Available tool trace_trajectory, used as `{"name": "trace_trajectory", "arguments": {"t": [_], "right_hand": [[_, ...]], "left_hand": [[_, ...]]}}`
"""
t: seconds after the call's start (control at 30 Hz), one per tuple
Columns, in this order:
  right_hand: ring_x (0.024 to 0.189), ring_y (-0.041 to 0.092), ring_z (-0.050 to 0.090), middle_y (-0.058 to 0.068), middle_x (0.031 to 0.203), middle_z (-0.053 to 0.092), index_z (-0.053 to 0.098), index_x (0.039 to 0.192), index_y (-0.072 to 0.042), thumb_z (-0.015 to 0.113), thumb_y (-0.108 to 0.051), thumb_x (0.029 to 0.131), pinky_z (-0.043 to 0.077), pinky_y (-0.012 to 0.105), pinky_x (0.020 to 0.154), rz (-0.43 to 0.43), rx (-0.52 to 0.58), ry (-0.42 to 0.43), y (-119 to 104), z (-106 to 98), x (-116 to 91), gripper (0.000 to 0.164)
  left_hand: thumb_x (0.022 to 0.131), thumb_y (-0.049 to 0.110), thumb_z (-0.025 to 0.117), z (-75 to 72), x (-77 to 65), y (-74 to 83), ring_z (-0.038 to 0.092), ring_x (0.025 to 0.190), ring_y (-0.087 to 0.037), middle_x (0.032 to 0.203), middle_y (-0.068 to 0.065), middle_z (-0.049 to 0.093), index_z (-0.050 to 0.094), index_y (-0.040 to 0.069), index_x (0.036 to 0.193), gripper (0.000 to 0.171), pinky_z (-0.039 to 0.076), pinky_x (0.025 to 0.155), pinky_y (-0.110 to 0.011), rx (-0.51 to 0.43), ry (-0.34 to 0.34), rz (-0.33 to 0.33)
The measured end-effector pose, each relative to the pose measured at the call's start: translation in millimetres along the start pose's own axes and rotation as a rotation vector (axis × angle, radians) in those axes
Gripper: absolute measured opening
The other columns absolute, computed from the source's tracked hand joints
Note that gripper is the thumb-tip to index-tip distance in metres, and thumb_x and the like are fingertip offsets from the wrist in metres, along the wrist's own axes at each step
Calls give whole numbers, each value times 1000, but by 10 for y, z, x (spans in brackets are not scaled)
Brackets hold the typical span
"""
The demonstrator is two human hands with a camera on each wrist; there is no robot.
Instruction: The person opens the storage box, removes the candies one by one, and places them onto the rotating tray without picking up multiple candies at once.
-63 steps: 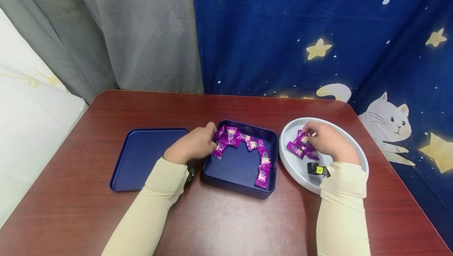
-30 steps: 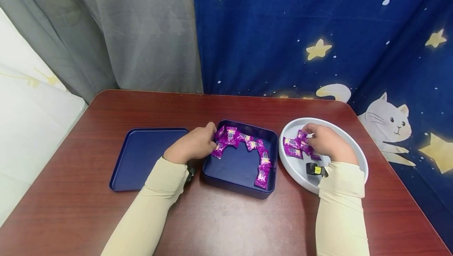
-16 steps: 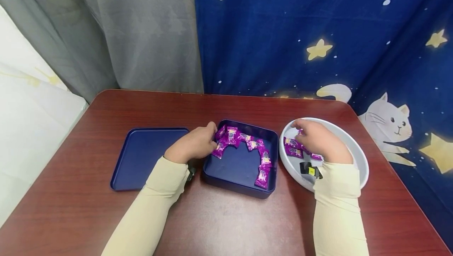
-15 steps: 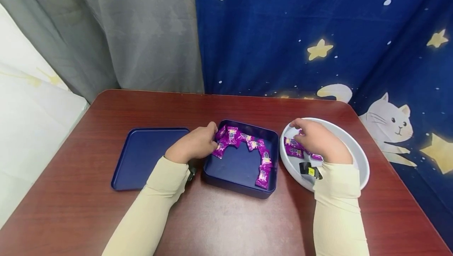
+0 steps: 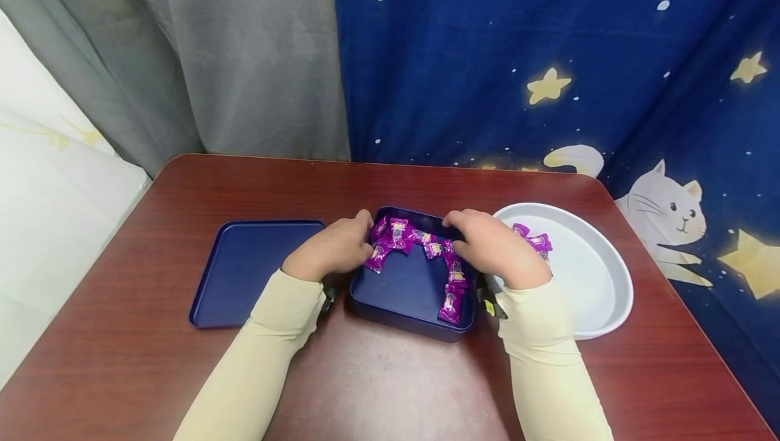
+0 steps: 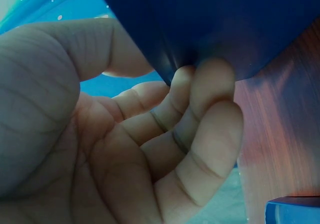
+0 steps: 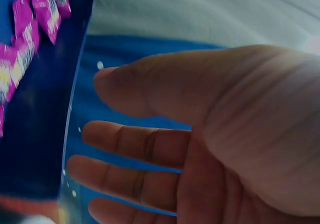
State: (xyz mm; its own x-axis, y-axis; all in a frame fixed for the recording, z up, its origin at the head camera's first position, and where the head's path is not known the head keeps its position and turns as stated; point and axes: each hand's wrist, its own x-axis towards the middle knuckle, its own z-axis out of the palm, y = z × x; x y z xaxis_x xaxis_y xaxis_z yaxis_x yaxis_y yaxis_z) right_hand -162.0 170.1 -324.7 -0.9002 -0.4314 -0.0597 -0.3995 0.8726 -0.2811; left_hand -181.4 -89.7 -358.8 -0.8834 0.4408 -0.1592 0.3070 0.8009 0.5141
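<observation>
A dark blue box point(image 5: 399, 299) without a cover stands in the middle of the table, with several purple wrapped candies point(image 5: 451, 304) along its inner left, back and right sides. My left hand point(image 5: 334, 248) grips the box's left wall, thumb at the rim and fingers curled against the outside, as the left wrist view point(image 6: 145, 149) shows. My right hand point(image 5: 496, 248) is over the box's right rim, its back upward. In the right wrist view, its thumb and fingers are extended beside the box wall point(image 7: 50, 109), with nothing between them. More candies point(image 5: 539, 243) lie on a white round plate point(image 5: 600, 278).
A flat dark blue lid point(image 5: 244, 278) lies on the brown table point(image 5: 396, 387), left of the box and partly behind the left hand. Beyond the table's back edge hang a grey curtain point(image 5: 262, 55) and a blue starry one point(image 5: 451, 55).
The right hand has moved left from over the candies on the plate to the box's right rim. Plate candies were shifted about earlier. The left hand has stayed at the box.
</observation>
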Motion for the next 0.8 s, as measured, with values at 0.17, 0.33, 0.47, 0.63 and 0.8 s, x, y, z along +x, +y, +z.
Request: {"name": "trace_trajectory", "arguments": {"t": [0.17,0.33,0.47,0.63,0.8], "right_hand": [[110,34,60,19,120,63,62,126,-2,65,-6,92,45,48,99,7,-15,-48,-115,91,68,34],[103,32,61,19,119,63,63,126,-3,64,-7,93,47,47,96,-7,-38,-71,-165,156,95,34],[101,30,61,18,119,63,62,129,-3,62,-8,93,48,45,96,3,-58,-79,-192,193,101,36],[103,31,62,16,112,65,63,126,-4,62,-8,93,47,46,96,-6,-92,-69,-224,252,127,33],[100,33,63,16,104,66,65,118,-3,61,-8,93,49,47,92,16,-144,-70,-220,334,164,26]], "left_hand": [[95,13,59,11,-4,6,58,86,-24,94,-10,60,47,2,122,32,48,83,-41,1,4,-2],[95,13,59,20,-15,22,58,85,-24,93,-10,60,46,2,123,33,48,82,-41,-9,-3,-13],[95,13,59,20,-35,40,58,85,-24,93,-10,60,46,1,124,33,48,81,-40,-14,-7,-17],[95,13,59,11,-55,54,58,87,-24,96,-11,60,46,1,124,34,48,83,-41,-11,-2,-19],[95,13,58,13,-61,60,58,87,-24,98,-11,60,46,1,125,35,49,83,-41,-12,-7,-28]]}}
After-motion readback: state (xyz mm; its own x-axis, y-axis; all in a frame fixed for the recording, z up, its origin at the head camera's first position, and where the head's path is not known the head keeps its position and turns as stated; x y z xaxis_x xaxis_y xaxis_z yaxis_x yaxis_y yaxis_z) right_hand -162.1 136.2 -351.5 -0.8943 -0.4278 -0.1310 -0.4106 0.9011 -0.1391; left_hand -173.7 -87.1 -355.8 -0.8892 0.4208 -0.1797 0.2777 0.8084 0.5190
